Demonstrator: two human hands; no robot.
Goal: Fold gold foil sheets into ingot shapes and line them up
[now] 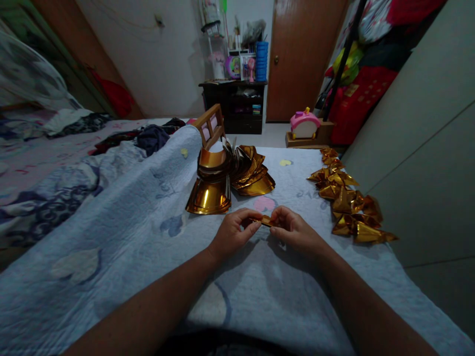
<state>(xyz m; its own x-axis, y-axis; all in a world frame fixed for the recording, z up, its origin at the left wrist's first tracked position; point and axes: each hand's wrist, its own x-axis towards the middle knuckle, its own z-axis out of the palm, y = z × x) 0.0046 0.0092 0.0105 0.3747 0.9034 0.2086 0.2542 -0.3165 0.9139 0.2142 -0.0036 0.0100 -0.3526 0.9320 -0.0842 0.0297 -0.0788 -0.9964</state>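
Note:
Between my two hands is a narrow folded strip of gold foil paper, held just above the blue quilt. My left hand pinches its left end between thumb and fingers. The right end is gripped by my right hand, its fingers closed on the foil. Beyond my hands sit a bent stack of gold foil sheets and a second, fanned stack. At the right lies a row of several folded gold foil pieces with pointed ends.
The quilt covers the surface under my hands. A wooden frame stands behind the foil stacks. Farther back are a dark cabinet, a pink toy and a brown door. A pale panel borders the right side.

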